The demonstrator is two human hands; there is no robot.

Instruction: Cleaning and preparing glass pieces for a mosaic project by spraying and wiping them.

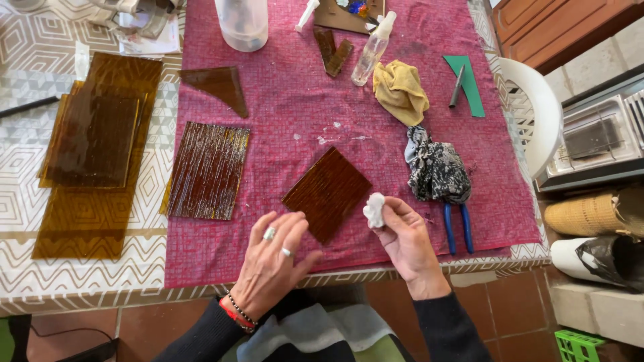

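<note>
Amber glass square (327, 193) lies lower centre of frame on the red mat (282, 107). I judge it stiff, brittle, sharp-edged, prob slick; best taken by opposite edges, not corners. Left hand (272, 261): fingers spread flat, tips at its near corner. Right hand (406, 241): fingers pinched on white wad (374, 210), just right of glass.

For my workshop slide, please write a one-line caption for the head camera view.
Left hand steadies an amber glass square on a red mat while the right hand holds a white wad.
</note>
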